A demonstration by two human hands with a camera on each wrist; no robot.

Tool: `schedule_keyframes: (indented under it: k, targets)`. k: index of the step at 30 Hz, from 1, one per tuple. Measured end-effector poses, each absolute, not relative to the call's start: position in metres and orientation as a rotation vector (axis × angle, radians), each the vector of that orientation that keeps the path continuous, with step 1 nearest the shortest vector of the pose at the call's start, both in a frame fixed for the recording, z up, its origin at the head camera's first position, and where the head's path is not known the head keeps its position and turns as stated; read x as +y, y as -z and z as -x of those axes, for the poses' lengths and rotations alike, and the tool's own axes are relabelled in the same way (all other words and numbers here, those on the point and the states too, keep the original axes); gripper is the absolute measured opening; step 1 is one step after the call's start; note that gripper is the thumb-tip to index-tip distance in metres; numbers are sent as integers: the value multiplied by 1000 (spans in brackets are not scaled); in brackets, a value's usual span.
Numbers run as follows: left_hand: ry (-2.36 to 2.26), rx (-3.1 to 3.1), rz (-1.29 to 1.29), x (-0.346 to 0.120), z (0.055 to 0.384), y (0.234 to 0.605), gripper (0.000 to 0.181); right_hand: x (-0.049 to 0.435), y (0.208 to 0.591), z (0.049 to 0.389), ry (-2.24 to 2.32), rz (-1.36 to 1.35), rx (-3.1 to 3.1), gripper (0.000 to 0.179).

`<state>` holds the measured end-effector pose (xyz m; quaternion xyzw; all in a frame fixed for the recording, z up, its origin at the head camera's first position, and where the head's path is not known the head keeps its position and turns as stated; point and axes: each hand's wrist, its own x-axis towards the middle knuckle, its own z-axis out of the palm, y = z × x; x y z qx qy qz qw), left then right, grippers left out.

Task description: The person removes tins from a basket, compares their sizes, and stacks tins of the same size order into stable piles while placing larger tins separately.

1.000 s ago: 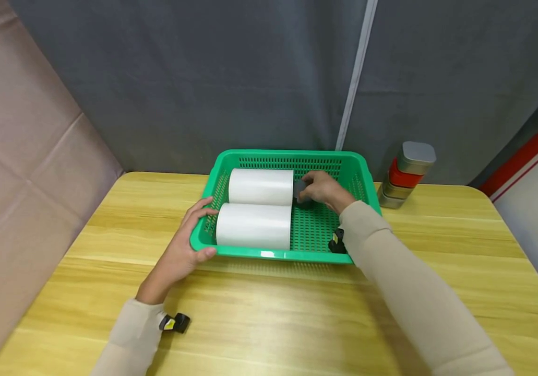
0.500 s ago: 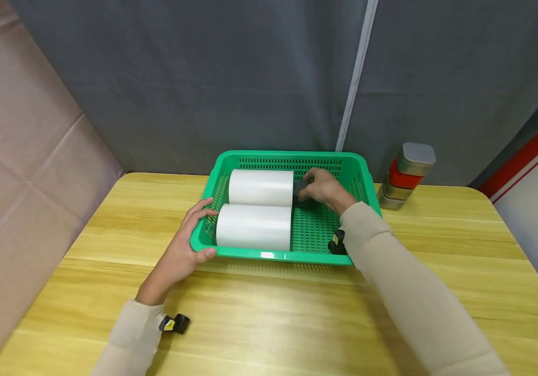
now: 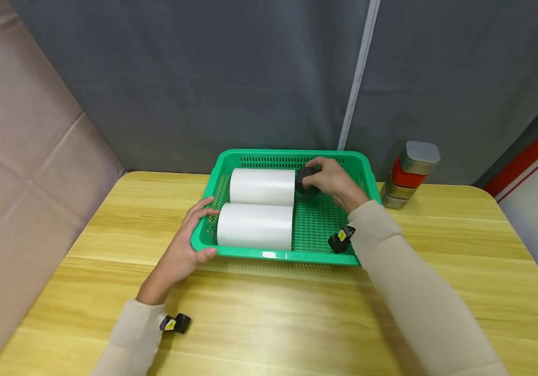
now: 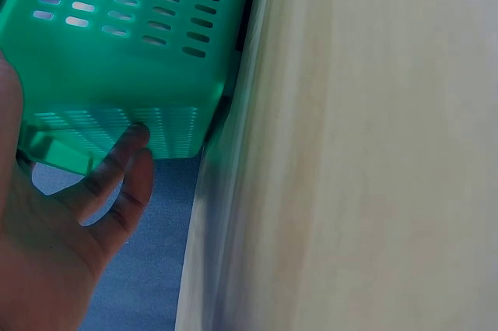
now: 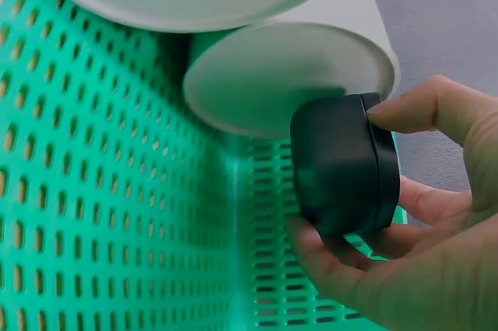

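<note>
My right hand (image 3: 335,180) holds a small black tin (image 5: 342,167) with a lid seam, thumb on one side and fingers on the other. The tin (image 3: 307,177) is inside the green plastic basket (image 3: 278,256), right beside the end of the far white cylinder (image 3: 262,186). A second white cylinder (image 3: 255,226) lies parallel in front of it. My left hand (image 3: 184,253) grips the basket's near left corner, thumb at the front rim and fingers over the left rim. In the left wrist view, two fingertips touch the basket's outer wall (image 4: 117,58).
A stack of small tins, with a silver tin (image 3: 420,156) on top and a red tin (image 3: 407,176) below it, stands right of the basket. The wooden table (image 3: 269,313) reaches a grey curtain (image 3: 203,89) at the back. A pale padded wall (image 3: 24,156) rises at left.
My right hand has moved slightly back and to the right in the basket, turning the black tin as it goes. My left hand and the white cylinders stay in place.
</note>
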<state>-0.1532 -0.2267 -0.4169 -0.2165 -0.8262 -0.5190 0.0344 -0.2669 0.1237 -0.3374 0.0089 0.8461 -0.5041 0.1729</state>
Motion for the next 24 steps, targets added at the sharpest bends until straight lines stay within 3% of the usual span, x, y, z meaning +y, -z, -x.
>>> schedule_keyframes:
  k: [14,24]
  targets:
    - [1583,-2549,665,-228,153,417,81,136,312,257,1512,44,2419,62]
    - [1473,-2602,662,-230,152,410,80,150,271,240,1477,163,2495,63]
